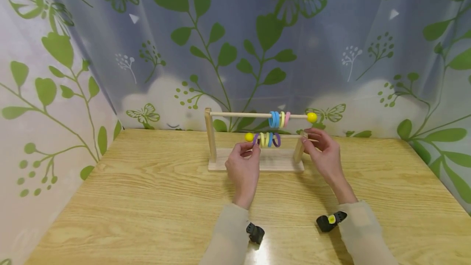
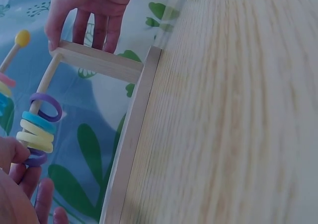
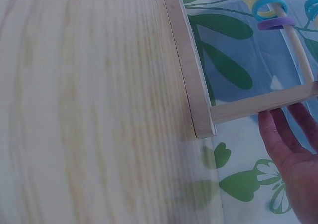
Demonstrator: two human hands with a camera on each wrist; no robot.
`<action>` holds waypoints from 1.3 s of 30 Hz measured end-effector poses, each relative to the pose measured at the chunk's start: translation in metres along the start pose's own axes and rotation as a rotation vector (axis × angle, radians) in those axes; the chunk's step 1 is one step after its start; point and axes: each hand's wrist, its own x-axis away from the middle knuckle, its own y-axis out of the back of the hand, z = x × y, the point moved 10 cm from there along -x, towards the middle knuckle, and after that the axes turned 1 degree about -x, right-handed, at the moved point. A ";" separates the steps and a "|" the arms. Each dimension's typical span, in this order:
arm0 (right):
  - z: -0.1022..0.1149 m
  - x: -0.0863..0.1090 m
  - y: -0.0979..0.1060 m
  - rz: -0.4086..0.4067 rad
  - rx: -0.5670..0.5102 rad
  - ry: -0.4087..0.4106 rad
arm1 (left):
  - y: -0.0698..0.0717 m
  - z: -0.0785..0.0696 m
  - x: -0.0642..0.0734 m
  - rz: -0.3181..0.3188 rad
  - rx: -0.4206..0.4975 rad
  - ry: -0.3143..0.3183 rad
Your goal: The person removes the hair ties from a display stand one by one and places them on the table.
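A wooden rack (image 1: pixel 220 166) stands on the table with two horizontal rods. My left hand (image 1: pixel 243 167) is at the yellow-ball end of the lower rod, its thumb and a finger pinching a purple ring (image 2: pixel 36 158) that hangs on it. Beside that ring on the same rod are pale yellow rings (image 2: pixel 37 134), a blue ring (image 2: pixel 39 120) and another purple ring (image 2: pixel 47 106). At the rod's other end my right hand (image 1: pixel 325 154) holds the top of the short wooden post (image 1: pixel 299 150), with the thumb near its top and fingers against the outer side.
On the upper rod (image 1: pixel 239 114) hang blue rings (image 1: pixel 273 119), a pale yellow ring (image 1: pixel 282 119) and a pink ring (image 1: pixel 287 119). A yellow ball (image 1: pixel 312 117) caps its right end. Behind the wooden table (image 1: pixel 165 199) hangs a leaf-patterned curtain (image 1: pixel 228 19).
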 end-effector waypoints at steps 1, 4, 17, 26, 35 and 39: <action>0.000 0.000 0.000 0.000 0.000 0.000 | 0.000 0.000 0.000 0.002 -0.001 0.002; 0.000 0.000 0.000 0.003 -0.001 -0.001 | 0.000 0.001 0.000 0.010 -0.003 0.004; 0.000 0.001 -0.001 0.016 0.001 -0.005 | 0.002 -0.005 -0.001 0.044 -0.018 -0.044; 0.000 0.001 -0.001 0.020 0.007 -0.007 | 0.006 -0.008 -0.004 0.031 0.005 -0.071; -0.002 0.001 -0.001 0.031 -0.004 -0.016 | 0.009 -0.011 -0.005 0.033 -0.013 -0.071; -0.003 0.000 0.000 0.042 -0.028 -0.024 | 0.011 -0.013 -0.006 0.029 -0.011 -0.082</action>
